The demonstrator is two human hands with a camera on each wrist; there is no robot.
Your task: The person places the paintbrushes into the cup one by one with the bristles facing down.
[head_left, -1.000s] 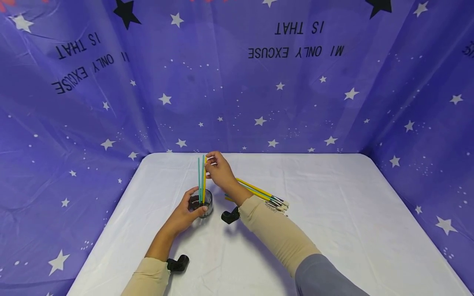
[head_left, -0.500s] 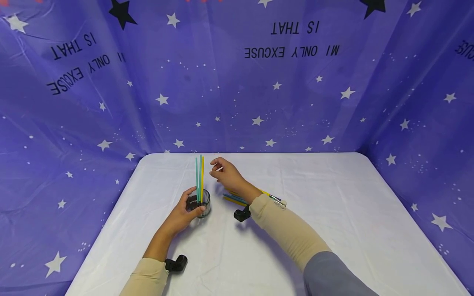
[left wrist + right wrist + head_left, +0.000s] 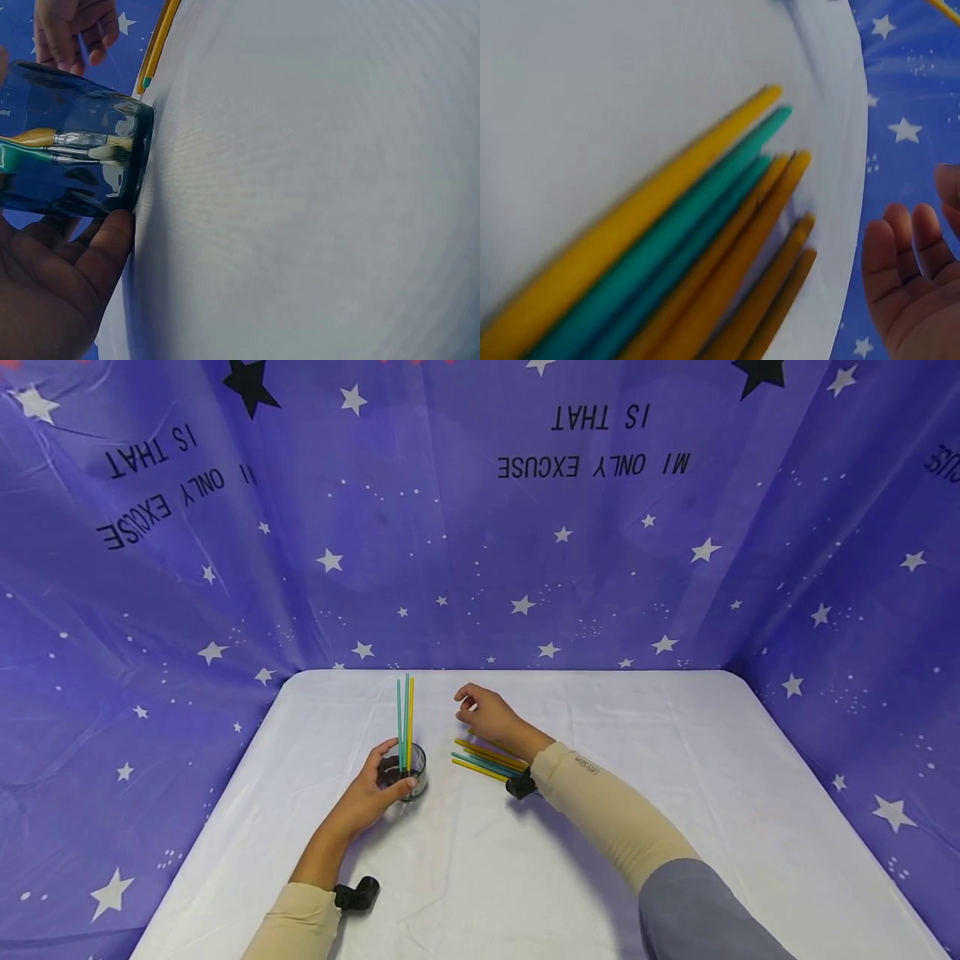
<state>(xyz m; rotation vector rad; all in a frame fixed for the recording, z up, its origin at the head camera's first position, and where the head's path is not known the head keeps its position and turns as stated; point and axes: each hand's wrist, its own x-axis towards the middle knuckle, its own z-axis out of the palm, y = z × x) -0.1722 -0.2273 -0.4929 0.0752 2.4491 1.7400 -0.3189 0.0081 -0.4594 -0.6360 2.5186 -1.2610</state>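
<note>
My left hand (image 3: 372,792) grips a dark clear glass (image 3: 420,770) that stands on the table, fingers on one side and thumb on the other. Two teal paintbrushes (image 3: 400,710) and a yellow paintbrush (image 3: 411,706) stand in it, handles up. Through the glass wall in the left wrist view, pale bristles (image 3: 112,150) show near the bottom. To the right, my right hand (image 3: 491,717) hovers with loosely bent fingers and holds nothing. Below it lie several yellow and teal paintbrushes (image 3: 480,767), handle ends toward the glass. The sleeve and wrist camera hide their bristle ends in the head view.
A white cloth covers the table (image 3: 465,877). Purple star-printed curtain (image 3: 480,568) rises behind its far edge and along both sides. A black wrist camera (image 3: 357,894) sits on the left forearm, another (image 3: 521,783) on the right.
My right hand has let go of the yellow paintbrush, now standing in the glass, and moved right over the loose paintbrushes. The left hand has stayed at the glass.
</note>
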